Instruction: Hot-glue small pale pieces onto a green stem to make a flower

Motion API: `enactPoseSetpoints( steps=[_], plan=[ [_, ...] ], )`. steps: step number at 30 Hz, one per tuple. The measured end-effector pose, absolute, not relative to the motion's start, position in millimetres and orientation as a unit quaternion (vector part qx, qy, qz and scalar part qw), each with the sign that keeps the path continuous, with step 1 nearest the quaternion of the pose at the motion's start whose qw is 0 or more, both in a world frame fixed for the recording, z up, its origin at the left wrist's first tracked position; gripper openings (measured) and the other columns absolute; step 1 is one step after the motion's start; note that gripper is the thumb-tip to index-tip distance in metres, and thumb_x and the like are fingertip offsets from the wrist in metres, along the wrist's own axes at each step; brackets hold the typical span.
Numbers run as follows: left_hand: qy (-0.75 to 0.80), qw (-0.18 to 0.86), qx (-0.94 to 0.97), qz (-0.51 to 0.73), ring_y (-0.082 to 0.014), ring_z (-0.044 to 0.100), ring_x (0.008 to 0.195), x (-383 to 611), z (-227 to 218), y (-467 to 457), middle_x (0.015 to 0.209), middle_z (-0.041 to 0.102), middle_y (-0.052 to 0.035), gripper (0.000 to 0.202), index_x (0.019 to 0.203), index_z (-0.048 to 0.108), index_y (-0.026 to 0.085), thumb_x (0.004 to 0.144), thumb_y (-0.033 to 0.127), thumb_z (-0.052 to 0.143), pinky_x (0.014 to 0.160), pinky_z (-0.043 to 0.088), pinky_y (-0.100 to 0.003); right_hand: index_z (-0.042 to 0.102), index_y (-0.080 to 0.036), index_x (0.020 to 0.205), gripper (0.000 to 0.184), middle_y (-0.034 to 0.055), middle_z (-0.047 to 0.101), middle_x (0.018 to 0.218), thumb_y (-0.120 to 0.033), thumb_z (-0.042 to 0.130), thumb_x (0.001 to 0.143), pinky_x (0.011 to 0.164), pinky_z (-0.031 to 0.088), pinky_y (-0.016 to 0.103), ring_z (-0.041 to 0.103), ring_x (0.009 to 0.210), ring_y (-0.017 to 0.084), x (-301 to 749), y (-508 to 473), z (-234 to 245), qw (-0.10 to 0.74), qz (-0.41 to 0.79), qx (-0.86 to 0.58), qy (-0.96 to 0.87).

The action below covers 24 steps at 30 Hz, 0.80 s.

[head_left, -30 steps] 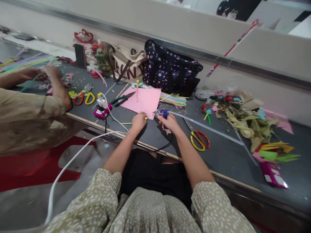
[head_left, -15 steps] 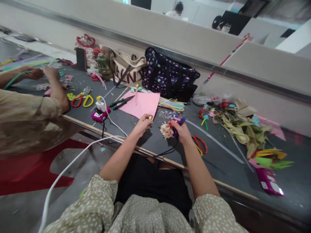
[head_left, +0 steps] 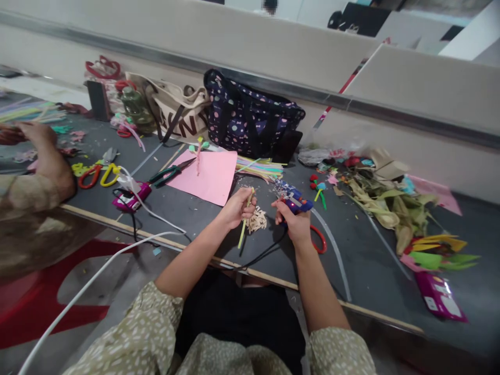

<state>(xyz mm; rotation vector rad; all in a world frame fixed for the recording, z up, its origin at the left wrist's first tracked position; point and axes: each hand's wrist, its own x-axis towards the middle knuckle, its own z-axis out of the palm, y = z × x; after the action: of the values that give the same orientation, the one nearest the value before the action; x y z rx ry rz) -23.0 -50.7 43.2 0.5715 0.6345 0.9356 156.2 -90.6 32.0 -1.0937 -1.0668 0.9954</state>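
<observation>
In the head view my left hand (head_left: 236, 209) is closed round a thin yellow-green pipe cleaner (head_left: 243, 232), whose lower end sticks out below my fingers. My right hand (head_left: 296, 225) grips a blue glue gun (head_left: 299, 201) with a small red light glowing on it. Its nozzle faces left. A long translucent glue stick (head_left: 339, 249) trails from its back. Between my hands, against my left fingers, is a beige fringed tuft (head_left: 258, 221); I cannot tell whether it rests on the table or hangs from my hand.
Scissors with red handles (head_left: 319, 239) lie right of my right hand. Pink paper (head_left: 219, 179), green-handled pliers (head_left: 164, 176) and bags (head_left: 250, 117) are behind. Dried husks (head_left: 378, 205) heap at right. A white cable (head_left: 117, 255) crosses the table edge. A co-worker's arm (head_left: 49, 161) is at left.
The beige tuft has gone from beside my right fingers to my left hand. The pipe cleaner now shows at length below my left fist. The view has shifted to the right.
</observation>
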Motion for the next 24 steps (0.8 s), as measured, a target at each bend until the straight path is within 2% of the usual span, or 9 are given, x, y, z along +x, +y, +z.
enactPoseSetpoints(
  steps=[6, 9, 12, 14, 20, 24],
  plan=[
    [0.299, 0.783, 0.285, 0.465, -0.0028, 0.038, 0.044, -12.9, 26.9, -34.0, 0.067, 0.054, 0.0042, 0.04, 0.082, 0.053, 0.017, 0.067, 0.035, 0.086, 0.038, 0.023, -0.014, 0.067, -0.018, 0.08, 0.026, 0.0004, 0.07, 0.075, -0.042, 0.076, 0.077, 0.04, 0.047, 0.023, 0.048, 0.041, 0.006, 157.3, -88.4, 24.1, 0.602, 0.461, -0.485, -0.436],
    [0.313, 0.771, 0.285, 0.476, -0.0062, 0.049, 0.05, -13.3, 20.7, -31.3, 0.068, 0.057, 0.0033, 0.041, 0.08, 0.057, 0.016, 0.064, 0.036, 0.088, 0.042, 0.036, -0.017, 0.067, -0.019, 0.079, 0.026, -0.0021, 0.065, 0.062, -0.043, 0.075, 0.077, 0.041, 0.047, 0.023, 0.048, 0.041, 0.008, 157.3, -88.5, 21.8, 0.591, 0.474, -0.491, -0.429],
    [0.334, 0.751, 0.286, 0.492, -0.0082, 0.058, 0.061, -15.1, 17.2, -31.3, 0.074, 0.064, 0.001, 0.038, 0.078, 0.06, 0.015, 0.063, 0.035, 0.089, 0.055, 0.046, -0.019, 0.068, -0.02, 0.08, 0.025, -0.0052, 0.056, 0.05, -0.044, 0.073, 0.079, 0.042, 0.047, 0.023, 0.048, 0.041, 0.009, 159.1, -87.7, 18.0, 0.583, 0.503, -0.478, -0.422],
    [0.348, 0.735, 0.285, 0.508, -0.007, 0.058, 0.063, -16.1, 16.7, -31.7, 0.077, 0.067, 0.0002, 0.035, 0.077, 0.063, 0.015, 0.062, 0.033, 0.089, 0.059, 0.046, -0.018, 0.068, -0.02, 0.081, 0.025, -0.0057, 0.054, 0.049, -0.045, 0.072, 0.081, 0.042, 0.046, 0.023, 0.048, 0.041, 0.009, 160.4, -87.2, 15.6, 0.585, 0.517, -0.467, -0.416],
    [0.359, 0.716, 0.303, 0.517, -0.0036, 0.047, 0.052, -17.0, 20.0, -33.7, 0.074, 0.066, 0.0012, 0.031, 0.073, 0.064, 0.016, 0.064, 0.034, 0.087, 0.047, 0.033, -0.017, 0.069, -0.02, 0.081, 0.026, -0.0057, 0.052, 0.047, -0.046, 0.071, 0.082, 0.042, 0.045, 0.023, 0.048, 0.04, 0.01, 161.5, -84.0, 8.7, 0.58, 0.523, -0.469, -0.414],
    [0.341, 0.712, 0.324, 0.521, -0.0052, 0.051, 0.057, -15.8, 20.6, -36.0, 0.074, 0.065, 0.0011, 0.03, 0.073, 0.063, 0.016, 0.066, 0.034, 0.086, 0.053, 0.038, -0.017, 0.07, -0.02, 0.08, 0.026, -0.005, 0.054, 0.048, -0.046, 0.071, 0.082, 0.043, 0.046, 0.024, 0.049, 0.042, 0.01, 161.3, -81.9, 4.2, 0.585, 0.519, -0.464, -0.416]
  ],
)
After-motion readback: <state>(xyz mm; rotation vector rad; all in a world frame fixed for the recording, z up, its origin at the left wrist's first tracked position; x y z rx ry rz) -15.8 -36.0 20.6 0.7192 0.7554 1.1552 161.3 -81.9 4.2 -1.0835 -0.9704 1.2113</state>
